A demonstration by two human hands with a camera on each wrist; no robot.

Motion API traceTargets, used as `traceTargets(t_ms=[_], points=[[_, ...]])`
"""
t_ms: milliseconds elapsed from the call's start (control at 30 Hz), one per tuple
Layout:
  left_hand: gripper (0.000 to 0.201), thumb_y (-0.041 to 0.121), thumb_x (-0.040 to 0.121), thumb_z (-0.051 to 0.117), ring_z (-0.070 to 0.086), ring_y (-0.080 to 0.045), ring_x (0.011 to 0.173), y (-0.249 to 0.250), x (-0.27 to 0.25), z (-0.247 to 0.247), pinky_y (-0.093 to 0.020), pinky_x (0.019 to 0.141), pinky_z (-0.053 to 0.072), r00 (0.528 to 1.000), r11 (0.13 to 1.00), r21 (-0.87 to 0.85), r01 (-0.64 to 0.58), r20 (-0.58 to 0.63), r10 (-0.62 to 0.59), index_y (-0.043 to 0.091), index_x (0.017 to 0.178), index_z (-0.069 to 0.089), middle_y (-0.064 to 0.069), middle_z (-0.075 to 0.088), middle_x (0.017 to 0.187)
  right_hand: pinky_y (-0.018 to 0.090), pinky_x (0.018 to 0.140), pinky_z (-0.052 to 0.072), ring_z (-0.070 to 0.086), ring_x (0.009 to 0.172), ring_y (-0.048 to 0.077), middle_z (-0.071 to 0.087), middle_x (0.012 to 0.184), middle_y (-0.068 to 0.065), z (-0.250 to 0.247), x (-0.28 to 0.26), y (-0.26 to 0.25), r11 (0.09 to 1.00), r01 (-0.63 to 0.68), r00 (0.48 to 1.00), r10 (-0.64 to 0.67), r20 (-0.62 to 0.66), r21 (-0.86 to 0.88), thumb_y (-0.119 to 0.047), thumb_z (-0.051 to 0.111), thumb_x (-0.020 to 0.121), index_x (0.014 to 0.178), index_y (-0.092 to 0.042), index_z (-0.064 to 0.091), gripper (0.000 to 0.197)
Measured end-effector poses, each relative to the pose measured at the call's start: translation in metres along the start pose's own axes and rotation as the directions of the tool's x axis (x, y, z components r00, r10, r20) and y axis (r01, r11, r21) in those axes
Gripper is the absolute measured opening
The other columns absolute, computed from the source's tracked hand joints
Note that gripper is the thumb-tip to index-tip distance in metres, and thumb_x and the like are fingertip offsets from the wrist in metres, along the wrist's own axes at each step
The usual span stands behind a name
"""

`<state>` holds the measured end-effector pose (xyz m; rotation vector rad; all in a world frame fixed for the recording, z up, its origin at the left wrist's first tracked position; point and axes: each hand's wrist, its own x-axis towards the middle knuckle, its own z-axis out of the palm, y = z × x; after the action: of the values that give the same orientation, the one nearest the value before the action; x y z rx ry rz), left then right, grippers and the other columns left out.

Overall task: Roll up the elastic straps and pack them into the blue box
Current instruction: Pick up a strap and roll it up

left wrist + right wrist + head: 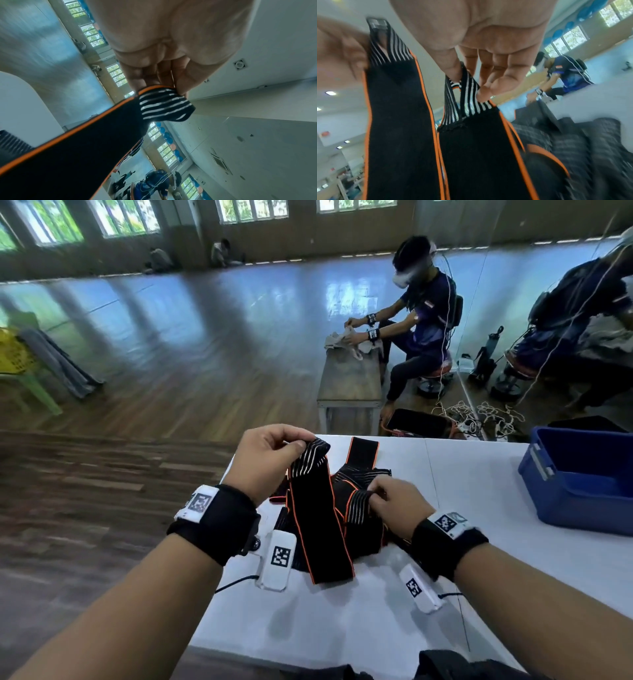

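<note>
1. Wooden flooring runs through a big hall with windows along the far wall; a white table [479, 474] stands in front of me at its near end.
2. My left hand [270, 460] is raised above the table, thumb and curled fingers pinching the white-striped end of a black elastic strap with orange edges [315, 508]. The strap hangs from that pinch and its lower end lies on the tabletop.
3. From the left wrist view, the striped end [164, 104] bunches just under my fingertips [181, 81], and the black band runs away below it.
4. My right hand [397, 505] sits lower, thumb and forefinger nipping the striped end of a second strap [358, 506] at the top of the pile.
5. From the right wrist view, that second striped end [467, 94] is folded between my thumb and fingers, with the first strap [399, 108] hanging beside it.
6. More straps lie in a tangled heap [359, 474] on the table between and beyond my hands, none of them rolled.
7. On the right side of the table stands the blue box [548, 494], well apart from the heap. The part of its inside I can see holds no straps; its far side is cut off by the frame.
8. Beyond the table, another person [424, 313] sits at a low bench [349, 381], handling pale cloth.
</note>
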<state>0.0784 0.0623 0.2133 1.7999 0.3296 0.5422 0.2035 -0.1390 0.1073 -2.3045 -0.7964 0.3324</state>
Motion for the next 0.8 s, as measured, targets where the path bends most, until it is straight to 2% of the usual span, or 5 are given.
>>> traceTargets(t_ms=[233, 300, 400, 500, 800], points=[[0.023, -0.004, 0.086, 0.069, 0.063, -0.023, 0.072, 0.057, 0.035, 0.037, -0.03, 0.074, 0.051, 0.998, 0.996, -0.069, -0.056, 0.032, 0.058, 0.017, 0.084, 0.078, -0.014, 0.071, 0.075, 0.027, 0.057, 0.054, 0.062, 0.055, 0.009, 0.067, 0.072, 0.005, -0.152, 0.001, -0.068, 0.911, 0.247, 0.954, -0.17, -0.246, 0.329, -0.002, 0.061, 0.092, 0.09, -0.007, 0.068, 0.009], [0.019, -0.001, 0.084, 0.072, 0.062, -0.025, 0.073, 0.077, 0.039, 0.054, -0.032, 0.073, 0.051, 0.996, 0.994, -0.088, -0.069, 0.043, 0.073, 0.017, 0.083, 0.079, -0.026, 0.068, 0.08, 0.019, 0.058, 0.055, 0.067, 0.058, 0.006, 0.07, 0.076, 0.01, -0.185, -0.007, -0.08, 0.854, 0.309, 0.938, -0.201, -0.283, 0.418, 0.001, 0.063, 0.092, 0.091, -0.003, 0.07, 0.008], [0.021, -0.006, 0.087, 0.069, 0.062, -0.019, 0.061, 0.102, 0.041, 0.082, -0.024, 0.062, 0.052, 0.995, 0.989, -0.118, -0.089, 0.043, 0.095, 0.013, 0.084, 0.076, -0.016, 0.069, 0.074, 0.031, 0.067, 0.062, 0.074, 0.072, 0.022, 0.074, 0.084, 0.018, -0.217, -0.017, -0.084, 0.781, 0.368, 0.922, -0.233, -0.31, 0.505, -0.002, 0.069, 0.089, 0.089, -0.008, 0.074, 0.007], [0.018, -0.005, 0.089, 0.068, 0.066, -0.014, 0.06, 0.119, 0.037, 0.111, -0.023, 0.058, 0.052, 0.992, 0.984, -0.143, -0.109, 0.048, 0.117, 0.011, 0.086, 0.077, -0.006, 0.073, 0.072, 0.03, 0.063, 0.061, 0.074, 0.071, 0.021, 0.073, 0.085, 0.02, -0.232, -0.026, -0.076, 0.781, 0.384, 0.908, -0.224, -0.353, 0.492, 0.001, 0.069, 0.088, 0.09, -0.006, 0.074, 0.009], [0.023, -0.011, 0.093, 0.058, 0.068, -0.014, 0.067, 0.141, 0.005, 0.19, -0.026, 0.053, 0.055, 0.992, 0.934, -0.341, -0.107, 0.025, 0.123, 0.007, 0.103, 0.069, -0.012, 0.068, 0.088, 0.021, 0.064, 0.054, 0.069, 0.072, 0.012, 0.072, 0.076, -0.001, -0.247, -0.045, -0.024, 0.872, 0.365, 0.809, -0.123, -0.575, 0.326, -0.005, 0.075, 0.076, 0.076, -0.02, 0.068, 0.017]])
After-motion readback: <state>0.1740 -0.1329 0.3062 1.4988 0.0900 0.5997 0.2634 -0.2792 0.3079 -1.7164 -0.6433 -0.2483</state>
